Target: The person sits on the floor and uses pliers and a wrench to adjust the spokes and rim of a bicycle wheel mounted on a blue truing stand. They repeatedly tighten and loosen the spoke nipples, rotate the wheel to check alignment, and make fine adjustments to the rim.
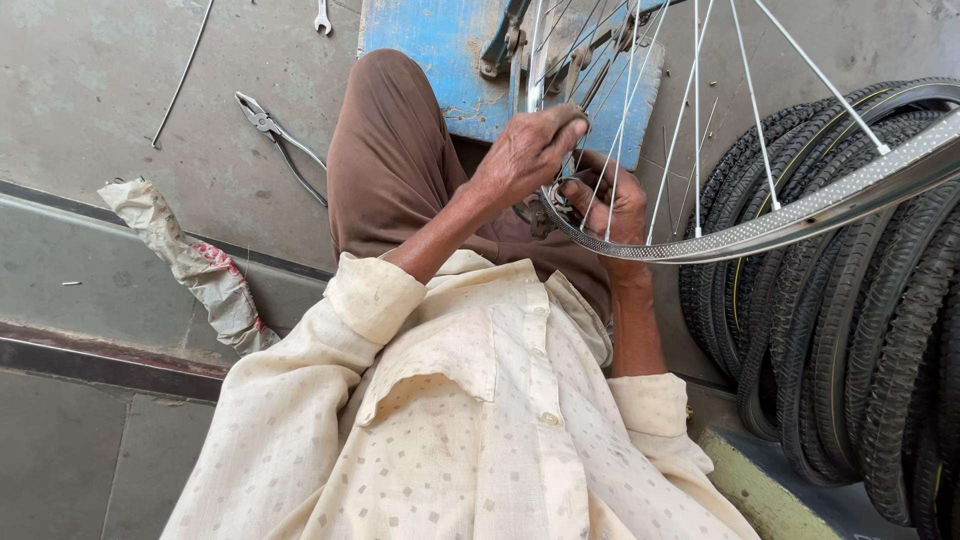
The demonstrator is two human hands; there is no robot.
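Note:
A silver bicycle wheel rim (pixel 800 215) with thin spokes (pixel 697 120) stands in front of me, over my brown-trousered knee. My left hand (pixel 525 155) is curled with its fingers pinched on a spoke near the rim's near edge. My right hand (pixel 612 205) sits just behind the spokes, gripping the rim from below with the fingers closed round it. A small dark metal piece shows between the two hands; what it is stays unclear. A blue worn board (pixel 440 50) lies under the wheel.
A stack of black bicycle tyres (pixel 850 340) leans at the right. Pliers (pixel 275 135) and a small spanner (pixel 322 17) lie on the concrete floor at the upper left, beside a long thin rod (pixel 182 75). A crumpled sack (pixel 190 265) lies on the step at the left.

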